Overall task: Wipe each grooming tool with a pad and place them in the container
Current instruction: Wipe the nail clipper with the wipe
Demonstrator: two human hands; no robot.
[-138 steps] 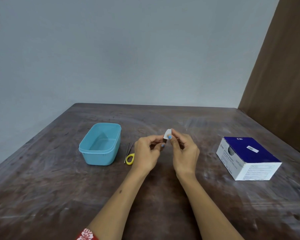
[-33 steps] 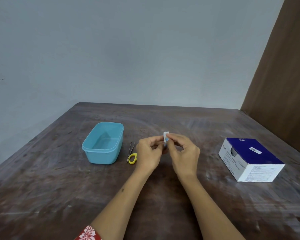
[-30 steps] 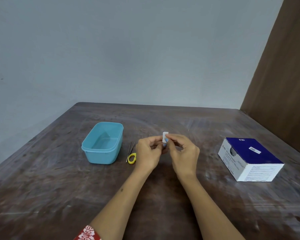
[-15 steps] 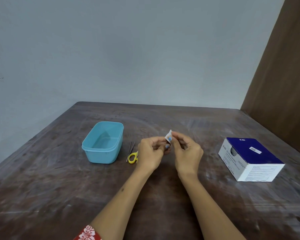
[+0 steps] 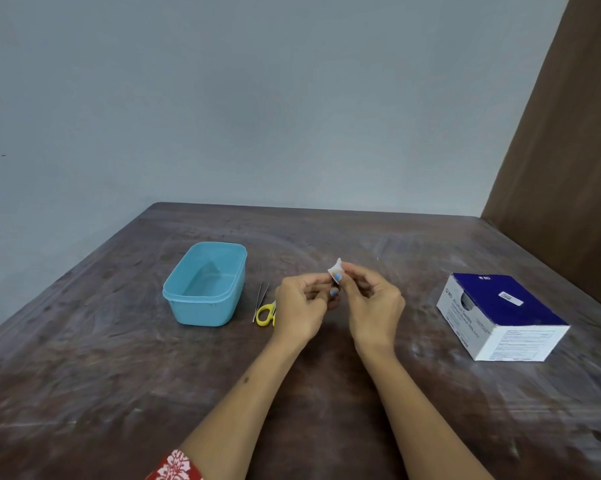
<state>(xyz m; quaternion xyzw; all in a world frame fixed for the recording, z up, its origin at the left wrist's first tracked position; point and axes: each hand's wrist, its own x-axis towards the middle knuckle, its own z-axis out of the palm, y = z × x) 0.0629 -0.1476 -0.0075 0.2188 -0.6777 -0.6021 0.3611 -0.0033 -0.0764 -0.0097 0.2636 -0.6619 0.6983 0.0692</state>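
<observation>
My left hand [image 5: 300,306] and my right hand [image 5: 375,303] meet above the middle of the table, fingertips pinched together on a small white pad [image 5: 336,269]. The pad sticks up between the thumbs, tilted to the right. A small dark bit shows just under it between the fingertips; what it is cannot be told. A light blue plastic container [image 5: 174,296] stands open and empty to the left. Between it and my left hand lie thin metal tweezers [image 5: 261,299] and yellow-handled scissors [image 5: 264,315], the scissors partly hidden by my left hand.
A blue and white cardboard box of alcohol swabs [image 5: 499,317] sits at the right. The worn brown table [image 5: 119,393] meets a grey wall at the back and a brown panel [image 5: 569,168] at the right.
Both hands have stayed together on the pad with small finger shifts. The pad has gone from upright to tilted right. Nothing else on the table has moved.
</observation>
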